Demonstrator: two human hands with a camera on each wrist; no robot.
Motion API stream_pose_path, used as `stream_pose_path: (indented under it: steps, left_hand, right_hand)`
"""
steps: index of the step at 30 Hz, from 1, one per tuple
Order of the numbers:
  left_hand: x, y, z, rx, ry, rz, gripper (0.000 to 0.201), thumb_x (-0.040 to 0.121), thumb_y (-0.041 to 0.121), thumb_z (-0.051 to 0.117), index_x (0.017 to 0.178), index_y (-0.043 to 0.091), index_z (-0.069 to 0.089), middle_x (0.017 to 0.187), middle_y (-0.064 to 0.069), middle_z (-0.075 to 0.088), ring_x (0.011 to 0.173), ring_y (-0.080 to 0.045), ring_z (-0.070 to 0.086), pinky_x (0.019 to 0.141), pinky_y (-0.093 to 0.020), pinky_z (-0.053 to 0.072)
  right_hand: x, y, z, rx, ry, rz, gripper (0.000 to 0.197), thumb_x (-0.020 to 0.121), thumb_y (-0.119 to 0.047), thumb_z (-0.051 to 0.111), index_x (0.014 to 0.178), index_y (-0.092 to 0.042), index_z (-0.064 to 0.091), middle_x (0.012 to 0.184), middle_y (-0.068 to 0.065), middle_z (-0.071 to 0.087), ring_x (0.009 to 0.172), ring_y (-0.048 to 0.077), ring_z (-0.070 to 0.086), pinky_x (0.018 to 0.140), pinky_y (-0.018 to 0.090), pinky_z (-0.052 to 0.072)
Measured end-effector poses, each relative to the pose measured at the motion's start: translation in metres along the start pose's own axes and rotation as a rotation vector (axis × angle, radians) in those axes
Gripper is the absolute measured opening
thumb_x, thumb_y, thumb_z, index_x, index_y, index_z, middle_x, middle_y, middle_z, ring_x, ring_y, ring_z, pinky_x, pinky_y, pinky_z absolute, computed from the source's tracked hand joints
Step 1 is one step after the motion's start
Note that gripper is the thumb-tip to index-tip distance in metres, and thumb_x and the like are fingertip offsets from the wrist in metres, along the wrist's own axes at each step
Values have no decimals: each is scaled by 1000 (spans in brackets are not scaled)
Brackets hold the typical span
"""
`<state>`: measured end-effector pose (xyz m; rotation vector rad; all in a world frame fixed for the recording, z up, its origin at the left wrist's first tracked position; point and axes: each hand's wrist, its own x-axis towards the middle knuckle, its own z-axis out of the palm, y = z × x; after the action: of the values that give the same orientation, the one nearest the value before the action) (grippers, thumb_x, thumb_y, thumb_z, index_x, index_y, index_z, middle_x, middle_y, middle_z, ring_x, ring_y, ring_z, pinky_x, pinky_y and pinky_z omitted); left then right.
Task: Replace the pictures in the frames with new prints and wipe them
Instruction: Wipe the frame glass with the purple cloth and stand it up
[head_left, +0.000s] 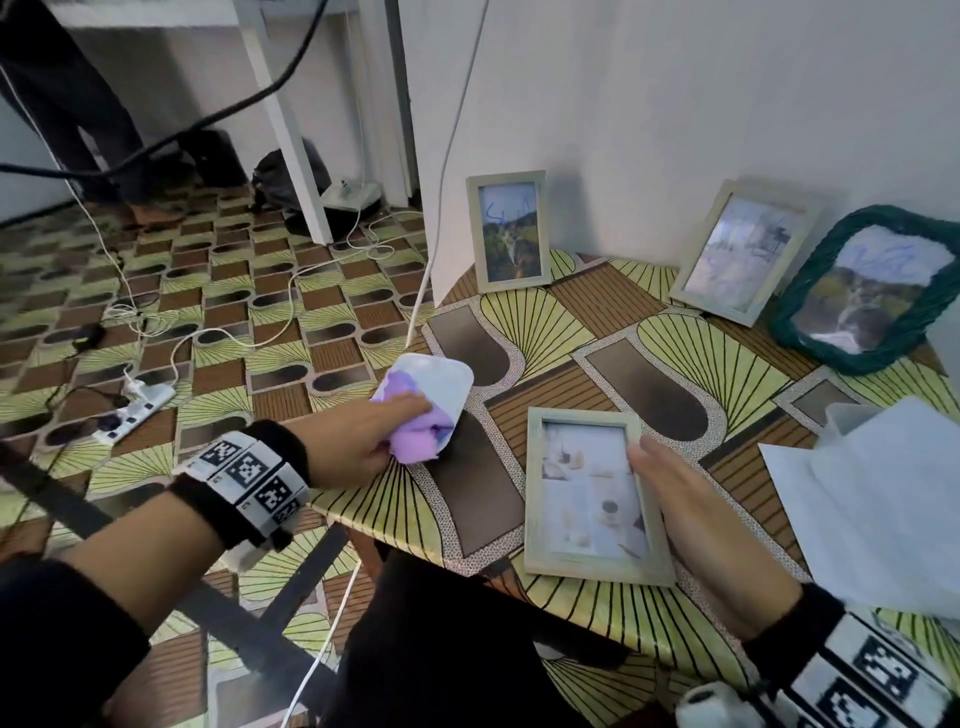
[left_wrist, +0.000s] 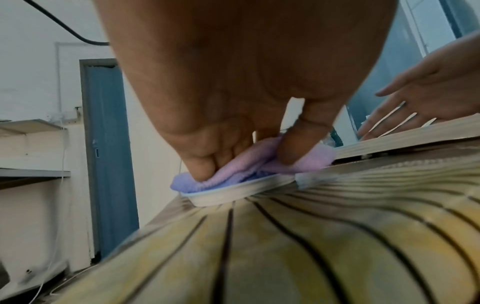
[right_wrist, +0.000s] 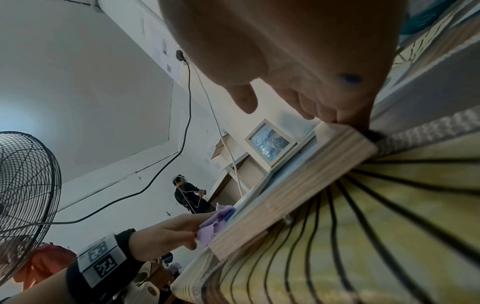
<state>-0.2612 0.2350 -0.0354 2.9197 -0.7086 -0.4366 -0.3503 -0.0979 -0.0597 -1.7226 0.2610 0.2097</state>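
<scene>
Patterned table (head_left: 597, 613) by white wall | frame (head_left: 592, 496) flat near front edge, right hand (head_left: 691, 499) fingers straight on its right side | left hand (head_left: 363, 436) pinching purple cloth (head_left: 415, 441) in white tray (head_left: 441, 384) | three frames (head_left: 511, 231) against wall

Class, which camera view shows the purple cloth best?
The left wrist view: the purple cloth fills mid-frame, pinched by the left hand over a white tray. The head view shows it smaller; the right wrist view shows only a corner.
</scene>
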Motion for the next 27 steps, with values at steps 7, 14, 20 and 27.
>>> stream_pose_path:
  steps: [7, 14, 20, 27]
  left_hand:
    - [-3, 8, -1, 20, -128, 4, 66, 104, 24, 35, 155, 15, -7, 164, -3, -7, 148, -5, -8, 114, -15, -6]
    - [-11, 64, -21, -74, 263, 49, 73, 87, 71, 36, 152, 37, 27, 153, 17, 37, 139, -4, 35, 111, -24, 32]
    - [3, 111, 6, -28, 109, -1, 46, 90, 70, 39, 102, 28, 56, 100, 9, 57, 95, -11, 53, 88, -34, 46]
    - [9, 129, 33, -258, 74, 17, 38, 91, 56, 52, 122, 34, 56, 102, 10, 47, 96, -7, 51, 90, -28, 44]
  right_hand:
    - [-1, 0, -2, 83, -13, 22, 35, 95, -54, 50, 128, -46, 57, 124, -16, 66, 110, 5, 65, 93, 36, 54]
    - [6, 0, -22, 96, 50, 0, 43, 95, -36, 59, 137, -28, 51, 129, -8, 64, 117, 11, 61, 106, 44, 45]
    - [3, 2, -32, -296, -18, -85, 46, 91, -41, 61, 135, -37, 48, 114, -30, 63, 104, -9, 60, 92, 22, 48]
    - [-9, 3, -20, -73, -100, -104, 26, 92, -30, 55, 114, -40, 63, 114, -10, 71, 102, 11, 69, 87, 36, 56]
